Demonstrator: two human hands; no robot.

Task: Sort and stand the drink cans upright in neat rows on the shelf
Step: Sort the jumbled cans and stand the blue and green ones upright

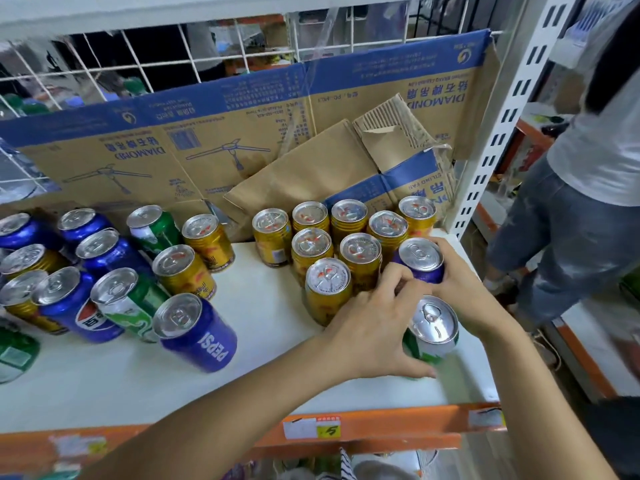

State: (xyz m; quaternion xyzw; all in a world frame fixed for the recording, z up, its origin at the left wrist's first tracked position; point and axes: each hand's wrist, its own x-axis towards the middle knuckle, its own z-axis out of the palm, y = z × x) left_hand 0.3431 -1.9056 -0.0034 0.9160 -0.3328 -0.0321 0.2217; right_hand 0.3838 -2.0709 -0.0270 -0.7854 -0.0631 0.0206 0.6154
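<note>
Upright cans stand on a white shelf (263,382). At the right, several gold cans (360,251) stand in close rows. My right hand (467,292) grips a blue can (420,259) at the right end of that group, beside the gold cans. My left hand (374,327) wraps around a green can (434,329) just in front of the blue one, with the thumb low on its side. At the left is a mixed cluster of blue Pepsi cans (104,254), green cans (152,226) and gold cans (183,271). One Pepsi can (194,330) stands alone in front.
Flattened and crumpled cardboard (242,133) lines the back against a wire grid. A white slotted post (498,133) marks the shelf's right end and an orange rail (381,427) its front edge. A person in jeans (568,216) stands to the right.
</note>
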